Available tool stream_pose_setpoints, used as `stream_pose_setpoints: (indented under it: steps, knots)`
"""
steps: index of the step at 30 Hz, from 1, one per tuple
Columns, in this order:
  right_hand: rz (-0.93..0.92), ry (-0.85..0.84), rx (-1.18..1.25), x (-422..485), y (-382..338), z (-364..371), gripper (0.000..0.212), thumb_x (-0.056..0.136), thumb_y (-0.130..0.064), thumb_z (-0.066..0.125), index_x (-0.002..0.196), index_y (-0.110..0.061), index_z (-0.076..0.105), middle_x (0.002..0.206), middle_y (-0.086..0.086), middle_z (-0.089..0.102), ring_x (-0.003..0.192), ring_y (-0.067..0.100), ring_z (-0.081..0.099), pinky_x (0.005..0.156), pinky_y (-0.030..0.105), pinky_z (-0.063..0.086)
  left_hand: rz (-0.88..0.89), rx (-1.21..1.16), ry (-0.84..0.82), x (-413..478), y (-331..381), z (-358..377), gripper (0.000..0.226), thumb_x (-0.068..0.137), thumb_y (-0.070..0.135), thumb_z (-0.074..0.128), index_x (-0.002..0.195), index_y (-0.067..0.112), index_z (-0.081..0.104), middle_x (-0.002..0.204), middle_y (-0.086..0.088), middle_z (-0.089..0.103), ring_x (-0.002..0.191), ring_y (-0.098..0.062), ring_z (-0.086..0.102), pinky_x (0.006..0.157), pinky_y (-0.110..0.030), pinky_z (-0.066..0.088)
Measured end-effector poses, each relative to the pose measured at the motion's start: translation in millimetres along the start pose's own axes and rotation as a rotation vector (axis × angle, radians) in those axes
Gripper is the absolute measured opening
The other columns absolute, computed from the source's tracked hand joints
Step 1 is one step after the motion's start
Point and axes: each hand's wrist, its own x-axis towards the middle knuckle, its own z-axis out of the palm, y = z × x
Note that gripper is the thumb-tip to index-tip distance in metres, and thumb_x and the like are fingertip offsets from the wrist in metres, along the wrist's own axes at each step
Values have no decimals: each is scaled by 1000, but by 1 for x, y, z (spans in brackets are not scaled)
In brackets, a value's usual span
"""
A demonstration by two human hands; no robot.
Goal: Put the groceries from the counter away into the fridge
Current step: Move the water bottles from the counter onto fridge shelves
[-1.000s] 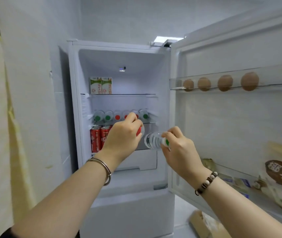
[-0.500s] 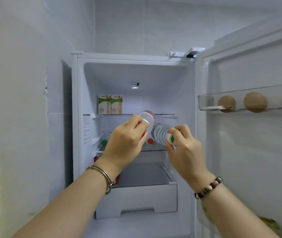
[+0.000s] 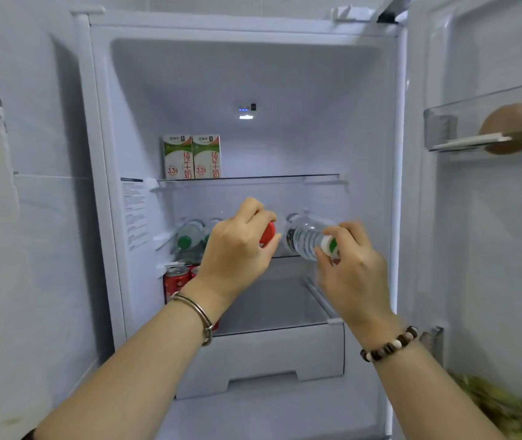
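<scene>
Both bottles have come in under the upper glass shelf (image 3: 247, 178) since half a second ago and are now level with the middle compartment of the open white fridge (image 3: 101, 154). The left hand (image 3: 237, 252) curls its fingers (image 3: 253, 207) round a red-capped bottle (image 3: 267, 234), mostly hidden. The right hand (image 3: 353, 271) pinches the green-and-white cap end of a clear plastic water bottle (image 3: 304, 241) held on its side. Green-capped bottles (image 3: 186, 238) lie at the left, red cans (image 3: 175, 282) stand below, and two milk cartons (image 3: 191, 157) stand above
</scene>
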Motion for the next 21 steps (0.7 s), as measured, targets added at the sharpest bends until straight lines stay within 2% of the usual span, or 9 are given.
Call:
stream_pose_setpoints:
  steps: [3, 6, 10, 15, 21]
  knots:
    - [16, -1, -40, -8, -1, -3, 24, 67, 7, 76, 86, 1, 63, 88, 14, 59, 53, 27, 54, 45, 26, 45, -18, -76, 38, 4, 9, 13, 20, 73, 18, 73, 82, 3, 63, 83, -9, 56, 62, -21, 53, 49, -30, 49]
    - [69, -22, -106, -14, -3, -9, 23, 67, 3, 78, 84, 0, 63, 86, 13, 59, 50, 28, 53, 46, 23, 40, -21, -161, 54, 9, 20, 23, 22, 71, 20, 73, 82, 3, 63, 83, -9, 56, 67, -16, 49, 50, -29, 48]
    - [133, -117, -171, -27, -1, -14, 23, 66, 3, 77, 83, 0, 61, 87, 13, 57, 52, 32, 53, 48, 27, 41, -35, -247, 40, 13, 31, 28, 24, 68, 18, 75, 81, 2, 63, 83, -9, 58, 65, -20, 55, 54, -25, 45]
    - [200, -196, -238, -44, 7, -13, 19, 67, 4, 73, 81, -1, 61, 84, 13, 56, 52, 34, 53, 45, 32, 42, -22, -306, -44, -5, 31, 38, 22, 69, 17, 73, 80, 1, 63, 82, -10, 58, 63, -25, 57, 50, -31, 49]
    - [292, -302, -272, -52, 10, -1, 16, 76, 2, 65, 91, 0, 62, 95, 16, 55, 64, 36, 54, 55, 35, 42, -22, -276, -196, -49, 12, 54, 15, 74, 15, 66, 80, 1, 62, 83, -11, 56, 55, -28, 55, 46, -34, 47]
